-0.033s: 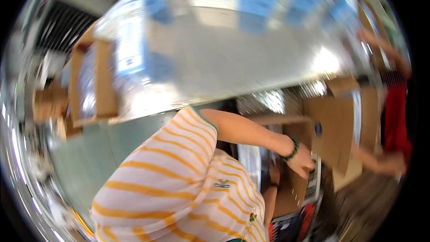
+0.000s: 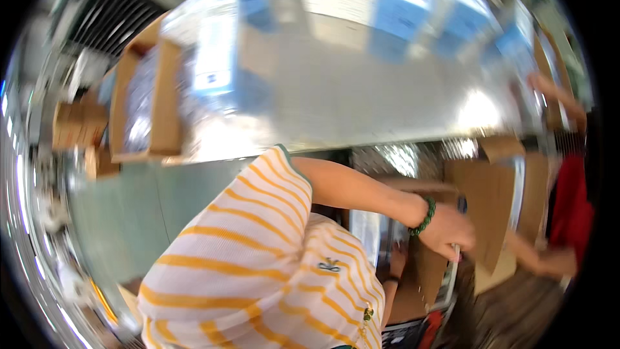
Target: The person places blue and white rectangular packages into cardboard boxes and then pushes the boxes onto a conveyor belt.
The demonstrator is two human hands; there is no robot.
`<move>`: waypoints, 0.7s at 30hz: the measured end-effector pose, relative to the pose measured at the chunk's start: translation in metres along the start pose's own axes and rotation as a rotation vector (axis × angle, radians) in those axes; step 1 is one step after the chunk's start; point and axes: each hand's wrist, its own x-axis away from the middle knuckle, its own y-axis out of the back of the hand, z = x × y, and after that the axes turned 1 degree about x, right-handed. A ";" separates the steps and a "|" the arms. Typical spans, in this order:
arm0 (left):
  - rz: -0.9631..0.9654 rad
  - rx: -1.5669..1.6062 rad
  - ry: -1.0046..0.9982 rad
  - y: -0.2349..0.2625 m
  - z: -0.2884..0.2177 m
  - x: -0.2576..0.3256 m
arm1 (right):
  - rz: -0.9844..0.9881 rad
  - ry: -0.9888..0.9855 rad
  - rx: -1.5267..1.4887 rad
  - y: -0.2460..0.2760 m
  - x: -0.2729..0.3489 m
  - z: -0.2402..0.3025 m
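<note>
The picture is blurred by motion. My orange-and-white striped shirt (image 2: 245,265) fills the lower middle. My left arm, with a green bead bracelet (image 2: 424,216), reaches across to the right. My left hand (image 2: 447,231) is closed around a slim tool with a blue end (image 2: 462,205), over a brown cardboard box flap (image 2: 484,213). My right hand (image 2: 395,264), with a dark band at the wrist, lies lower against the cardboard. Its fingers are too blurred to read.
A long shiny metal table (image 2: 361,90) runs across the top, with an open cardboard box (image 2: 165,100) at its left end. More cartons (image 2: 77,123) stand at far left. Another person in a red sleeve (image 2: 571,210) reaches a hand (image 2: 558,262) in from the right.
</note>
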 end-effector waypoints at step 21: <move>-1.745 -0.536 0.444 0.313 0.007 0.336 | -0.182 0.526 -0.261 0.097 0.028 0.338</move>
